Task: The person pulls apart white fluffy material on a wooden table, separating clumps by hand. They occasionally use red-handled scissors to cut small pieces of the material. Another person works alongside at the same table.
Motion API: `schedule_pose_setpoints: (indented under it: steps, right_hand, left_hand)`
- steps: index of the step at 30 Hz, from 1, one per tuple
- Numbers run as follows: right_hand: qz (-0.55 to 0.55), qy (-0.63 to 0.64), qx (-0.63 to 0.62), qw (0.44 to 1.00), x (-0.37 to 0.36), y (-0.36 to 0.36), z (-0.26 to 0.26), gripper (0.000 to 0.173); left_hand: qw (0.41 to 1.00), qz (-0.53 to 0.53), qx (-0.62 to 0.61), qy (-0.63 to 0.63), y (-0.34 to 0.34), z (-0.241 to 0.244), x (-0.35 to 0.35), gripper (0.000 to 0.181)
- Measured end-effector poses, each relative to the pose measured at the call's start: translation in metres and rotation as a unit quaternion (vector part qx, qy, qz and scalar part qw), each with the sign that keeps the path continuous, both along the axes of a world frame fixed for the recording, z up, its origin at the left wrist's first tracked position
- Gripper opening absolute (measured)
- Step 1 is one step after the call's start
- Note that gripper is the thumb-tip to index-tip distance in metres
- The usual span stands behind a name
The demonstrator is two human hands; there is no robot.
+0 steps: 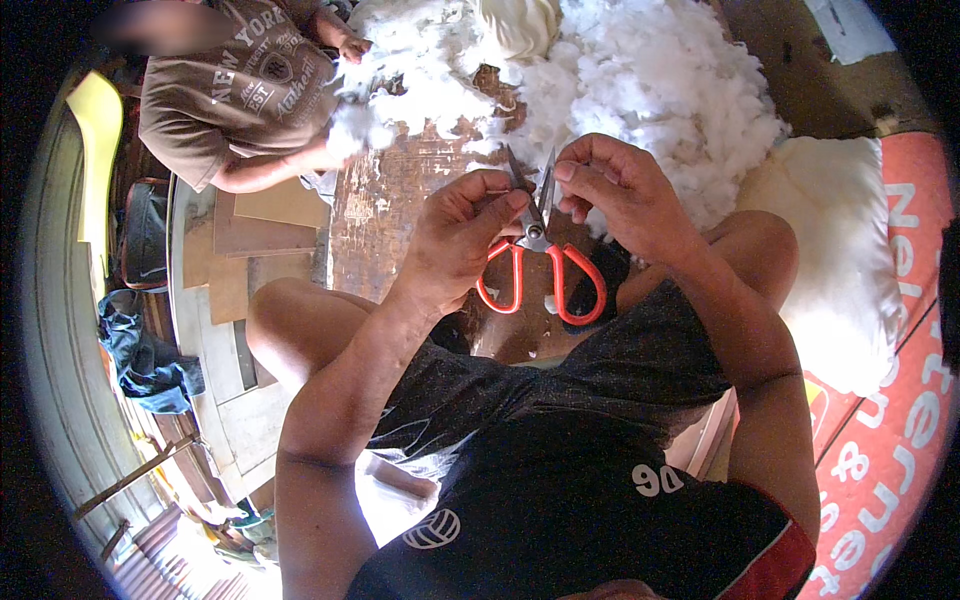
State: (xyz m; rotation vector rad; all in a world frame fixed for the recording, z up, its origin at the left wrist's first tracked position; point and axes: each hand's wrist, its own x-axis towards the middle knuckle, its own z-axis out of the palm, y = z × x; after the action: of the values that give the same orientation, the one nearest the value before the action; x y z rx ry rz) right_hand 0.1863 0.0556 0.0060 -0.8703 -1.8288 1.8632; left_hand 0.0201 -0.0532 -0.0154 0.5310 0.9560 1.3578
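A pair of scissors [534, 231] with red-coated handles is in front of me, blades parted and pointing away from me. My left hand [469, 229] pinches the left blade between thumb and fingertips. My right hand [619, 195] is beside the tip of the right blade, thumb and forefinger drawn together. Whether anything thin, such as thread, is between those fingers is too small to tell. Beyond both hands, loose white fibre stuffing [660, 90] is heaped on a worn brown wooden tabletop [375, 225].
Across at the upper left, a person in a brown T-shirt [247, 97] has both hands at the stuffing. A bulging white fabric bundle [517, 26] is at the top. To my right, a white pillow [825, 262] lies on a red printed banner [915, 300]. Flat brown boards [270, 217] lie left.
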Motion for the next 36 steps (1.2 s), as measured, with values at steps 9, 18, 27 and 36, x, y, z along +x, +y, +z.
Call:
schedule_pose_setpoints:
  steps: [9,18,27,36]
  right_hand:
    - [0.048,-0.025,0.018,0.998,0.002,0.004,-0.001,0.017]
    - [0.049,-0.022,0.010,0.999,0.003,0.005,-0.003,0.013]
    - [0.040,-0.041,0.104,0.993,0.002,0.001,-0.009,0.008]
    - [-0.021,0.014,-0.011,1.000,-0.001,0.008,0.005,0.013]
  left_hand:
    - [1.000,0.010,-0.005,-0.014,-0.002,-0.001,0.000,0.010]
    - [1.000,-0.005,0.011,-0.007,-0.002,-0.003,-0.003,0.014]
    - [0.998,-0.004,0.015,0.053,-0.003,-0.008,0.000,0.013]
    - [0.999,0.017,-0.028,0.030,-0.002,0.001,0.001,0.011]
